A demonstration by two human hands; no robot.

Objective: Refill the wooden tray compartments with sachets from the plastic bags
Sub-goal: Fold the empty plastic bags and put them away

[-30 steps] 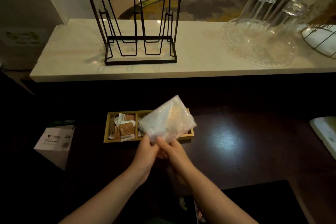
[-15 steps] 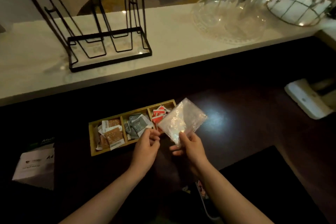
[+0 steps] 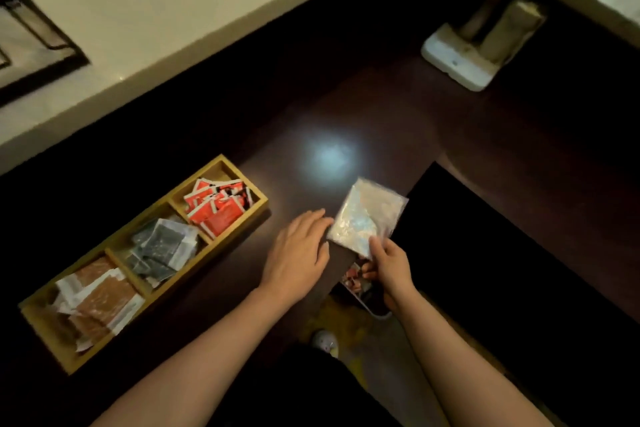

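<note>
The wooden tray (image 3: 239, 222) lies diagonally on the dark table at the left. Its three compartments hold brown sachets (image 3: 100, 298), grey sachets (image 3: 162, 246) and red sachets (image 3: 218, 208). My right hand (image 3: 389, 269) pinches the lower corner of a clear, crinkled plastic bag (image 3: 365, 218) to the right of the tray, just above the table's edge. My left hand (image 3: 298, 253) is flat, fingers spread, between tray and bag, its fingertips close to the bag's left edge.
A pale marble counter (image 3: 156, 21) runs along the back, with the foot of a black wire rack (image 3: 38, 52) at far left. A white base with an upright object (image 3: 464, 59) stands back right. A dark mat (image 3: 502, 253) lies right of the bag.
The view has tilted down and right. The bag moved right, away from the tray, and my left hand let go of it and opened flat.
</note>
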